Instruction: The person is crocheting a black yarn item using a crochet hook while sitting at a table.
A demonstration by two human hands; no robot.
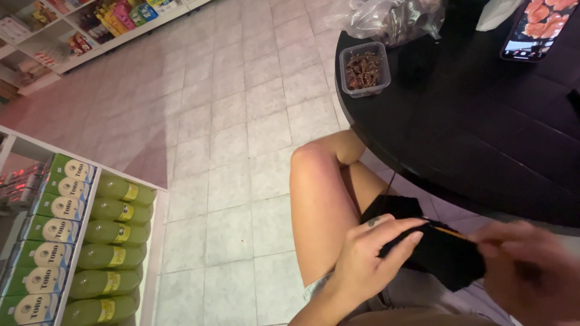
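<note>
Both of my hands sit low over the lap, left hand (368, 256) and blurred right hand (531, 271) pinching black knitting (438, 250) taut, yarn (391, 181) running up to the table (477, 139)

A clear tub (364, 69) and phone (536, 27) lie on the black table (459, 139); green bottles (115, 235) fill a shelf.

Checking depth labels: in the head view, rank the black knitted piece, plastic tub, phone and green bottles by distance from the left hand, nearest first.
From the left hand:
1. Black knitted piece, in its fingers.
2. Plastic tub, on the table edge above.
3. Green bottles on the left shelf and phone at the table's far right: too close to call.
</note>
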